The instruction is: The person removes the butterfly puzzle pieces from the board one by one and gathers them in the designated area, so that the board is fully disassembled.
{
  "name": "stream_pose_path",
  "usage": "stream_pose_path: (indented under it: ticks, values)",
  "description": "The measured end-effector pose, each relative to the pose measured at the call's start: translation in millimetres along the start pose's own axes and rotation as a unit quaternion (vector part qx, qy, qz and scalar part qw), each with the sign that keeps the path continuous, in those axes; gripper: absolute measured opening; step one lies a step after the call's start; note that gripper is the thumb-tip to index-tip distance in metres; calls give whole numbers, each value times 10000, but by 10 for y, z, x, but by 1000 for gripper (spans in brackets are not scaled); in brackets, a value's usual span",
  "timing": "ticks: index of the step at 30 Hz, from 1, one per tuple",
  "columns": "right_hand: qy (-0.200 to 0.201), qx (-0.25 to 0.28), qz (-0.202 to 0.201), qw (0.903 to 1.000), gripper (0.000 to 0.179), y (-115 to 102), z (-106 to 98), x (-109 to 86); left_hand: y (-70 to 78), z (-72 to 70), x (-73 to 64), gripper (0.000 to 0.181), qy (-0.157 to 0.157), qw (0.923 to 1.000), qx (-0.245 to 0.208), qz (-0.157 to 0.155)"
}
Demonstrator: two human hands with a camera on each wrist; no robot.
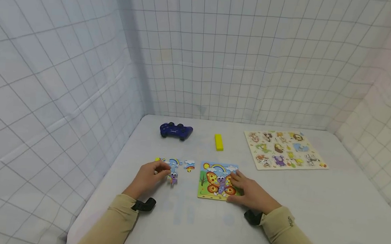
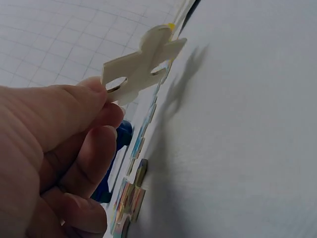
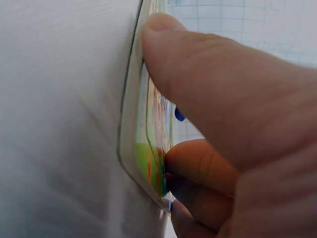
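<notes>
Fingers of the left hand are pinched on a thin, pale-backed jigsaw piece with a purple cartoon figure, held raised off the white worktop near loose multicoloured jigsaw pieces. A flat, square, butterfly-printed board is touched at its right side by the spread fingers of the right hand. Behind it, a yellow rectangular block is seen.

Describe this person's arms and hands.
The tan fabric left sleeve looks plain; the tan right sleeve bears a small dark emblem. A compact black device sits at the left wrist, another black device at the right. Left hand and right hand are gloveless.
</notes>
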State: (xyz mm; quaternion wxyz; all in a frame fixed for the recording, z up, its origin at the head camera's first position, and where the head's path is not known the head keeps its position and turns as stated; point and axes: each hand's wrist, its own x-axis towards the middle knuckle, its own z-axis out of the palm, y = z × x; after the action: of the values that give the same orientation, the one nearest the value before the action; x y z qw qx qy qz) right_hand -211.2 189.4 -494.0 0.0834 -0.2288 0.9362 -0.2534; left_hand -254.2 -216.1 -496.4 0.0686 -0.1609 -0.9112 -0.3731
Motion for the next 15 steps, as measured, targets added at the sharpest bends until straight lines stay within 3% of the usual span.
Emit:
stream_pose_path:
  ticks: [8,15]
  values:
    - [-7,-2,57,10000,86,-11,-6,2,-3,21,11,10,-186,9995,129,-199]
    - [36,73,-125,9999,86,-13,-1,5,-18,-2,-9,12,-280,9992,243,-150]
